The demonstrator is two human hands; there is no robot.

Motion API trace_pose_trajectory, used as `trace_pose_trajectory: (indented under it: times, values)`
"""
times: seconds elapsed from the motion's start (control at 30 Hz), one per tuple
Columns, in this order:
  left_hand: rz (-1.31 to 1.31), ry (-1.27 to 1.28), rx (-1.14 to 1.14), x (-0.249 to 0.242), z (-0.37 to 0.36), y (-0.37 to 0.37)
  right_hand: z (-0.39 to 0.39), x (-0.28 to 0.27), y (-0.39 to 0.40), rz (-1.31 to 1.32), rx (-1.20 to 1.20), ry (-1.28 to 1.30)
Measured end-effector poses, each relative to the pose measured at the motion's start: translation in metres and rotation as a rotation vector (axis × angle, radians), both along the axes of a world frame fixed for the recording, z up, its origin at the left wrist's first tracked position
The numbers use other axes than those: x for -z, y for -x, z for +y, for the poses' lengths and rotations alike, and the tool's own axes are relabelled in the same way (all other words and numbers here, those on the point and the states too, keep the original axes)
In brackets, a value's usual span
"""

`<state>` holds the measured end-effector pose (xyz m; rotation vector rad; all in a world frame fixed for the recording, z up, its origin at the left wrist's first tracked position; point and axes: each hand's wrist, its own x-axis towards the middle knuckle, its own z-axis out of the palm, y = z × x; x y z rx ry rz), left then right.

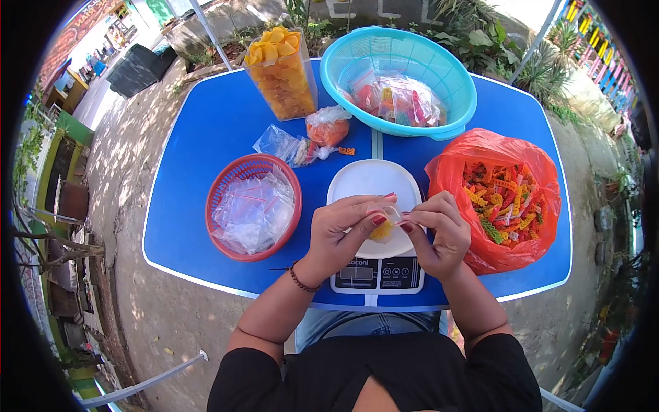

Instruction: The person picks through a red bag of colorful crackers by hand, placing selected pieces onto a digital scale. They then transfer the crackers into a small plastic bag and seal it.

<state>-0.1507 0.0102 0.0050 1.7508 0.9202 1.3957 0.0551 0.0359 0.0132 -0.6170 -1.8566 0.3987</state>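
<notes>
My left hand (344, 230) and my right hand (439, 232) meet above the white plate of a kitchen scale (377, 274). Between them hangs a small clear plastic bag (382, 232) with something yellow in its lower part. Thumb and fingers of each hand pinch its top edge. Just right of my right hand stands a red plastic bag (547, 206), its mouth open on colourful twisted crackers (506, 209). To the left of my left hand, a red basket (296, 220) holds clear zip bags (250, 209).
At the back stand a clear container of orange-yellow chips (281, 75) and a turquoise basket (461, 89) with filled bags (405, 103). A knotted bag of orange stuff (327, 129) and a crumpled clear bag (281, 145) lie on the blue table (182, 165).
</notes>
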Motion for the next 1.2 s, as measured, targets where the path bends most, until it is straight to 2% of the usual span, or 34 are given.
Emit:
trace_pose_trajectory:
  times: [0.1,0.2,0.23,0.37,0.87,1.2]
  values:
    - [-0.177,0.227,-0.046,0.0,-0.01,-0.002,0.001,0.006,0.0,0.052,0.081,0.053]
    - [-0.154,0.197,0.03,-0.001,-0.011,-0.003,0.0,0.004,0.001,0.002,0.044,0.016]
    - [-0.237,0.207,0.068,0.002,-0.009,-0.005,0.0,0.004,0.002,0.0,0.048,0.012]
    - [-0.009,-0.061,-0.022,0.002,0.0,-0.004,0.0,0.006,0.002,-0.022,0.069,-0.018]
    - [0.264,-0.322,-0.164,0.002,-0.003,-0.012,-0.005,-0.004,0.009,-0.212,0.133,-0.185]
    - [0.343,-0.397,-0.266,0.002,-0.002,-0.01,0.0,0.0,0.004,-0.286,0.186,-0.2]
